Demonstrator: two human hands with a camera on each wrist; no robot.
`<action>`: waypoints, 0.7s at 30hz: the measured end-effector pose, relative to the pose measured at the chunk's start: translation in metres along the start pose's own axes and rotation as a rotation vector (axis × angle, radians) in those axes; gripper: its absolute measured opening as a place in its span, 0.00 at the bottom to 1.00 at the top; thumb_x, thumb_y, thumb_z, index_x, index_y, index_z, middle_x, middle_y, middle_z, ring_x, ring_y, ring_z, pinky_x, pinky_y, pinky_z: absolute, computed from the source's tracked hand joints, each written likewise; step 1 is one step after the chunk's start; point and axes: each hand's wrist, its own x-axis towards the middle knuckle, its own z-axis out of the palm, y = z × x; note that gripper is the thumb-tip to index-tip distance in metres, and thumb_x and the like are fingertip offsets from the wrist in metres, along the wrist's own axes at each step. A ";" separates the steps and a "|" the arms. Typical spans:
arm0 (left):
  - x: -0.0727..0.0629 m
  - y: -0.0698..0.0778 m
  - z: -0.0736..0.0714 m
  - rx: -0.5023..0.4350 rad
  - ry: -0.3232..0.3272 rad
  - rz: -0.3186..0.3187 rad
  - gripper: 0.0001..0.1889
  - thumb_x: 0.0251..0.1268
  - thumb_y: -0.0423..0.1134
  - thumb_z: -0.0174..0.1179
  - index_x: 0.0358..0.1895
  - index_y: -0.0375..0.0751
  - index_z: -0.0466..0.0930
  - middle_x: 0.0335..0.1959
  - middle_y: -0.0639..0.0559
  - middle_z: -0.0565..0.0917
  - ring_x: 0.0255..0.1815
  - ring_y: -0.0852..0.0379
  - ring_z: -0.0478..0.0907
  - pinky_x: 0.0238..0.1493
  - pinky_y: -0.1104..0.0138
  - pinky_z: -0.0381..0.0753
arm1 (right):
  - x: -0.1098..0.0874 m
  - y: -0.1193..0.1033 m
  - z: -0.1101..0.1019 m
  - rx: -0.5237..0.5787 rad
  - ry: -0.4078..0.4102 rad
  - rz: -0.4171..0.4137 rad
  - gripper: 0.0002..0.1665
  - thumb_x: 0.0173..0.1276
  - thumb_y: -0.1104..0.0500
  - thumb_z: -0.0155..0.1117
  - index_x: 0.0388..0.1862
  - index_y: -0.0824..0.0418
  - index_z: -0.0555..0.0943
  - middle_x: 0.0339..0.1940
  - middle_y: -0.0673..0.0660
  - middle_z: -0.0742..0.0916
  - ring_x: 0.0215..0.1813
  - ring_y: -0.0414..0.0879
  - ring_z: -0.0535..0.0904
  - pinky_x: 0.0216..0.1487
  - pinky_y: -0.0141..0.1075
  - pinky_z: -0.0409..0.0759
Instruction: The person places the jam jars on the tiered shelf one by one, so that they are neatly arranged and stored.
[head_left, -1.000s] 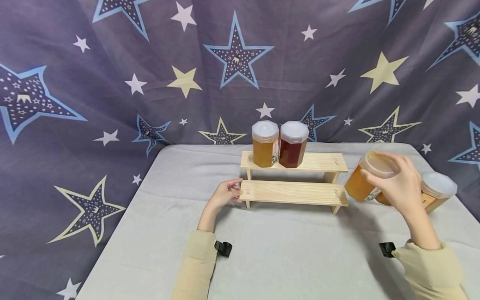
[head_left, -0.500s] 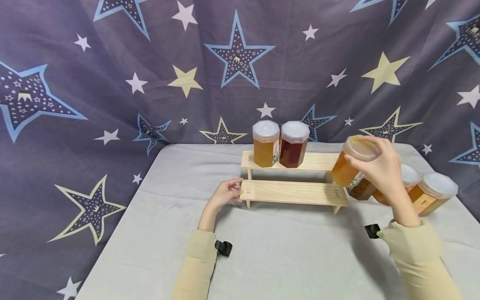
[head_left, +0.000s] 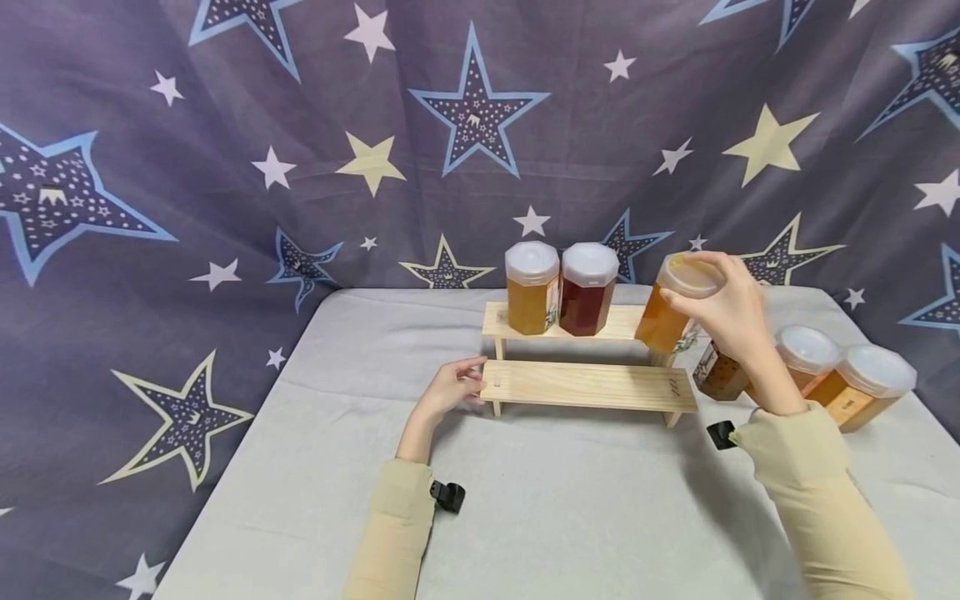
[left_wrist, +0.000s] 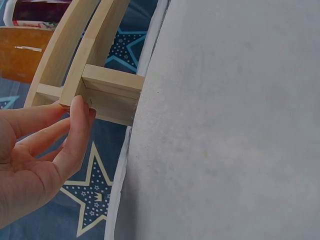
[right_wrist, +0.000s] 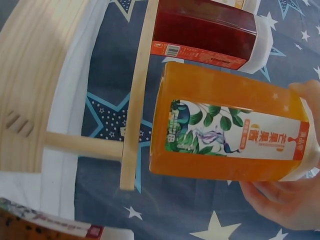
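Observation:
A two-tier wooden rack stands on the table, with its lower board (head_left: 585,385) in front of the upper board (head_left: 622,323). My left hand (head_left: 450,387) holds the left end of the lower board between thumb and fingers, as the left wrist view shows. With my right hand (head_left: 726,304) I grip the white lid of an orange jam jar (head_left: 662,321), slightly tilted, over the upper board's right end. In the right wrist view this jam jar (right_wrist: 225,125) has its base close to the board; contact is unclear. A golden jar (head_left: 528,308) and a dark red jar (head_left: 583,307) stand on the upper board.
Right of the rack, a dark-speckled jar (head_left: 717,373), an orange jar (head_left: 806,354) and another amber jar (head_left: 870,387) stand on the grey table cloth (head_left: 570,500), partly behind my right arm. A star-patterned curtain (head_left: 570,150) hangs behind the table.
My right hand has carried the orange jam jar left and upward, from beside the other jars to the upper board's right end. My left hand stays at the lower board.

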 end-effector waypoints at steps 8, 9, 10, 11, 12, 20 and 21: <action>0.000 0.000 0.001 -0.005 -0.002 0.009 0.25 0.53 0.20 0.52 0.59 0.28 0.65 0.31 0.45 0.72 0.19 0.60 0.74 0.34 0.59 0.85 | 0.013 0.000 0.012 0.009 -0.005 -0.006 0.30 0.44 0.55 0.72 0.49 0.61 0.76 0.43 0.62 0.76 0.46 0.54 0.68 0.43 0.46 0.66; 0.000 0.000 0.001 -0.005 -0.005 0.010 0.25 0.53 0.20 0.52 0.59 0.27 0.65 0.31 0.45 0.72 0.19 0.60 0.74 0.33 0.59 0.85 | 0.014 0.000 0.014 0.010 -0.005 -0.010 0.30 0.44 0.55 0.72 0.48 0.61 0.76 0.43 0.62 0.76 0.46 0.55 0.69 0.43 0.46 0.66; 0.000 0.000 0.001 -0.004 -0.006 0.010 0.25 0.53 0.19 0.52 0.59 0.27 0.64 0.31 0.44 0.72 0.19 0.60 0.74 0.33 0.59 0.85 | 0.015 0.000 0.015 0.008 -0.005 -0.013 0.29 0.44 0.55 0.72 0.48 0.61 0.77 0.43 0.63 0.76 0.46 0.55 0.69 0.43 0.46 0.66; 0.000 0.000 0.001 -0.005 -0.006 0.010 0.25 0.53 0.19 0.52 0.59 0.27 0.64 0.31 0.44 0.72 0.19 0.60 0.74 0.33 0.60 0.85 | 0.016 0.001 0.016 0.008 -0.005 -0.016 0.29 0.44 0.56 0.72 0.48 0.61 0.77 0.43 0.63 0.76 0.46 0.55 0.69 0.43 0.46 0.66; 0.000 -0.001 0.001 -0.005 -0.006 0.009 0.25 0.53 0.19 0.52 0.59 0.27 0.64 0.31 0.44 0.72 0.19 0.60 0.74 0.33 0.59 0.85 | 0.018 0.001 0.017 0.011 -0.004 -0.021 0.29 0.44 0.56 0.72 0.48 0.62 0.77 0.43 0.63 0.77 0.46 0.55 0.69 0.43 0.46 0.66; 0.000 0.000 0.001 -0.018 -0.003 -0.005 0.26 0.52 0.18 0.51 0.59 0.27 0.64 0.32 0.43 0.72 0.19 0.60 0.74 0.33 0.60 0.85 | 0.027 0.004 0.024 0.025 -0.046 -0.002 0.30 0.44 0.55 0.72 0.48 0.62 0.76 0.47 0.63 0.76 0.53 0.57 0.67 0.51 0.50 0.66; 0.000 0.000 0.001 -0.018 -0.006 -0.001 0.26 0.52 0.18 0.51 0.58 0.26 0.64 0.32 0.43 0.72 0.19 0.60 0.74 0.33 0.60 0.85 | 0.028 0.004 0.025 0.025 -0.049 0.003 0.31 0.44 0.55 0.72 0.48 0.62 0.76 0.47 0.63 0.76 0.53 0.57 0.67 0.52 0.52 0.65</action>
